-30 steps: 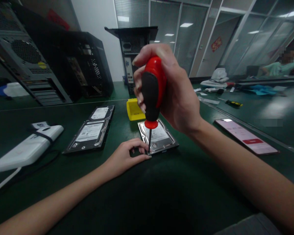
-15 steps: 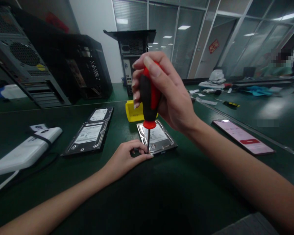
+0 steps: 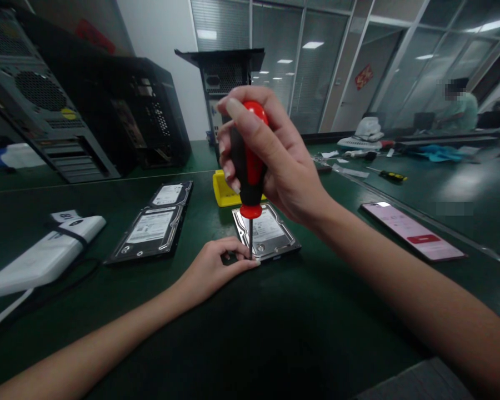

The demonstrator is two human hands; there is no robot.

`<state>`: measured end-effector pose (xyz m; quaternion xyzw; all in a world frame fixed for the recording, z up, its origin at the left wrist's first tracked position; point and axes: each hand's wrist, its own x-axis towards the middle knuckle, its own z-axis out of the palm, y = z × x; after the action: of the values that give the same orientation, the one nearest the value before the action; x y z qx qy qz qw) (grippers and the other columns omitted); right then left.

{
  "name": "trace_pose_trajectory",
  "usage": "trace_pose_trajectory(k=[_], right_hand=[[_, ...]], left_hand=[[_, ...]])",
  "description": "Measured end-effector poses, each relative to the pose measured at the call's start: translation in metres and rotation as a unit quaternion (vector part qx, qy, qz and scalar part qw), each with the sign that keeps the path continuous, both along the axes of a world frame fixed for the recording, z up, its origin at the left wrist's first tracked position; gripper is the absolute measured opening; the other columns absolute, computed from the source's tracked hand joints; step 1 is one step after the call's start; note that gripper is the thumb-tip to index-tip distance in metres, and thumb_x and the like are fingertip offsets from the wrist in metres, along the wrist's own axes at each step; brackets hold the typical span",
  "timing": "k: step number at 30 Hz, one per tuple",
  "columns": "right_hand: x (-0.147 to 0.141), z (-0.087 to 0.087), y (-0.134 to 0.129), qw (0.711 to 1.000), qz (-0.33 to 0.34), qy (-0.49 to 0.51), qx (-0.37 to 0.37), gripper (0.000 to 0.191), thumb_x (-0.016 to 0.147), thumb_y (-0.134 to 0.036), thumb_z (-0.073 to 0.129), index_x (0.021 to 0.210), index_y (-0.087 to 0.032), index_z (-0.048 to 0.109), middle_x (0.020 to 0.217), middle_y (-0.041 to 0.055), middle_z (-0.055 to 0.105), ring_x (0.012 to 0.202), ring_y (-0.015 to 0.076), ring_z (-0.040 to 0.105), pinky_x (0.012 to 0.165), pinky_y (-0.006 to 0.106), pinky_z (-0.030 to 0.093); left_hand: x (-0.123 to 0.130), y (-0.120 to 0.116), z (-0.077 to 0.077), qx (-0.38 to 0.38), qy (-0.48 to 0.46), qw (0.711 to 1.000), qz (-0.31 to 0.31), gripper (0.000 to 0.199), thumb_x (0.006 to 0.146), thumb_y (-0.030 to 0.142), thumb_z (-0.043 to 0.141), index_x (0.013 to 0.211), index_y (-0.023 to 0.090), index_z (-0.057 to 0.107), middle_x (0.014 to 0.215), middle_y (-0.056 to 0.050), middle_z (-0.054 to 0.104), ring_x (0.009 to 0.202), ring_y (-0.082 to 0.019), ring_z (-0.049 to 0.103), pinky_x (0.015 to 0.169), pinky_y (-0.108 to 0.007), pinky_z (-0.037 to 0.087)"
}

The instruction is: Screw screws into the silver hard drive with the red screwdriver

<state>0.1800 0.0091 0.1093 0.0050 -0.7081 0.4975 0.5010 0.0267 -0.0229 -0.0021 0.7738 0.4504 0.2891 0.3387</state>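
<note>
A red and black screwdriver [image 3: 250,161] stands nearly upright in my right hand [image 3: 281,155], whose fingers wrap round its handle. Its shaft points down at the near left corner of a silver hard drive [image 3: 270,230] lying label up on the green table [image 3: 241,344]. My left hand [image 3: 216,266] rests low at that corner, thumb and fingers closed around the screwdriver's tip and the drive's edge. The tip itself is hidden by these fingers. Just behind the drive sits a yellow plastic tray [image 3: 225,191].
Two more hard drives [image 3: 152,228] lie left of centre, beside a white power strip [image 3: 45,253]. Computer cases [image 3: 150,111] stand behind. On the right are a pink-screened phone [image 3: 412,230] and a small screwdriver [image 3: 387,175]. A person [image 3: 462,111] is in the background.
My right hand and the screwdriver's handle have shifted slightly left, and the hand has turned a little. My left hand and the drive stay in place. The background person has become more upright.
</note>
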Motion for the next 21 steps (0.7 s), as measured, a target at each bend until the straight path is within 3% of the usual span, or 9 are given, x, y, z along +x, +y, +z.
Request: trace_pose_trajectory(k=[11,21], right_hand=[[-0.008,-0.008,0.017,0.998,0.015,0.032,0.047,0.028,0.091,-0.039,0.052,0.107,-0.02,0.039,0.079,-0.0047,0.05,0.06,0.0035,0.054,0.052,0.014,0.044],[-0.003,-0.004,0.006,1.0,0.012,0.012,-0.024,0.021,0.09,-0.037,0.048,0.105,-0.022,0.046,0.081,-0.0024,0.049,0.064,0.0084,0.052,0.055,0.021,0.047]], left_hand=[[0.0,0.005,-0.002,0.0,-0.006,1.0,0.01,0.02,0.074,0.035,0.074,0.079,0.017,0.068,0.077,0.0,0.064,0.074,-0.016,0.058,0.068,-0.028,0.04],[-0.002,0.003,-0.002,-0.004,0.001,1.0,0.008,0.022,0.075,0.037,0.072,0.082,0.017,0.068,0.079,-0.001,0.063,0.075,-0.016,0.058,0.068,-0.028,0.041]])
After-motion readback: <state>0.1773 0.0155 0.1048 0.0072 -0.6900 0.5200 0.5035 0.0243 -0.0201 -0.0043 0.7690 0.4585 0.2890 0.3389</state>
